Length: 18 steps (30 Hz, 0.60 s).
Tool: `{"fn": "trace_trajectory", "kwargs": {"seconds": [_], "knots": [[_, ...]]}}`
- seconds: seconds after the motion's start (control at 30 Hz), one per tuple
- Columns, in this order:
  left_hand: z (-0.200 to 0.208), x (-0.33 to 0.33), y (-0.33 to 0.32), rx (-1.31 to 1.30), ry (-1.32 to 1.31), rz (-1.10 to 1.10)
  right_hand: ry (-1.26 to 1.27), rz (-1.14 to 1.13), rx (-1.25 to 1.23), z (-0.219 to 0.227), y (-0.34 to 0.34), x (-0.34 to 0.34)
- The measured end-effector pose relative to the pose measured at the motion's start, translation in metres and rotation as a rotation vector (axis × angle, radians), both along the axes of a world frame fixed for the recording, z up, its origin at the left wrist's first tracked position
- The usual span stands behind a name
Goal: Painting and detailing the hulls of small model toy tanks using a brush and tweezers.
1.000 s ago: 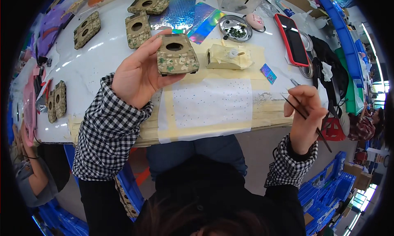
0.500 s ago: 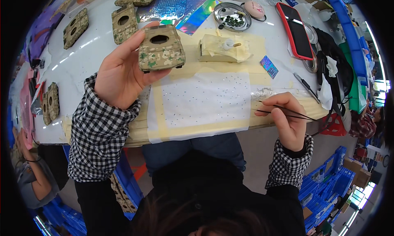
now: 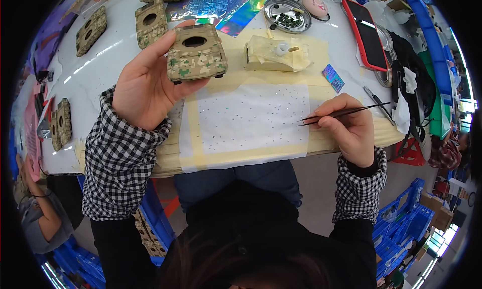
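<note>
My left hand (image 3: 150, 85) grips a camouflage-patterned model tank hull (image 3: 197, 58) with a round hole in its top, held up over the left of the table. In my right hand (image 3: 346, 131) is a pair of dark tweezers (image 3: 346, 112), their tips pointing left over the right edge of a white sheet (image 3: 241, 141). Tiny dark and shiny flecks lie scattered across that sheet, which yellow tape borders. Whether the tweezer tips hold a fleck is too small to tell. Behind the sheet stands a tape-covered block (image 3: 273, 60) with a small white cup (image 3: 282, 49) and a stick in it.
More camouflage hulls (image 3: 150, 23) lie at the back and left. At the back are shiny holographic film (image 3: 243, 13), a round tin of dark small parts (image 3: 287, 15) and a red-cased phone (image 3: 365, 35). A pen-like knife (image 3: 377, 104) lies right. Another person (image 3: 42, 213) is far left.
My right hand has turned and the tweezers have moved left and up, their tips now over the sheet's right edge. My left hand with the hull has risen slightly.
</note>
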<state>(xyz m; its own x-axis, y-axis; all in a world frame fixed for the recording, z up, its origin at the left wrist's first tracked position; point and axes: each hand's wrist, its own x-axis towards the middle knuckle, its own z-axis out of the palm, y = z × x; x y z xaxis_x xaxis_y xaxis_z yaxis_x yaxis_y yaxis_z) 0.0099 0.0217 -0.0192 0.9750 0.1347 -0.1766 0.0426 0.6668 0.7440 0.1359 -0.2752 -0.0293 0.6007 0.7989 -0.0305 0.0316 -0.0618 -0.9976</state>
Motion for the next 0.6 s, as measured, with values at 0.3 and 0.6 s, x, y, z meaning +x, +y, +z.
{"fn": "trace_trajectory", "kwargs": {"seconds": [0.3,0.6], "knots": [[0.0007,-0.0005,0.0003,0.013,0.009,0.008,-0.074,0.034,-0.069,-0.0017,0.0043,0.0028],[0.0001,-0.0002,0.0,-0.001,-0.007,-0.002,-0.039,0.017,-0.041,-0.0029,0.0026,0.0021]]}}
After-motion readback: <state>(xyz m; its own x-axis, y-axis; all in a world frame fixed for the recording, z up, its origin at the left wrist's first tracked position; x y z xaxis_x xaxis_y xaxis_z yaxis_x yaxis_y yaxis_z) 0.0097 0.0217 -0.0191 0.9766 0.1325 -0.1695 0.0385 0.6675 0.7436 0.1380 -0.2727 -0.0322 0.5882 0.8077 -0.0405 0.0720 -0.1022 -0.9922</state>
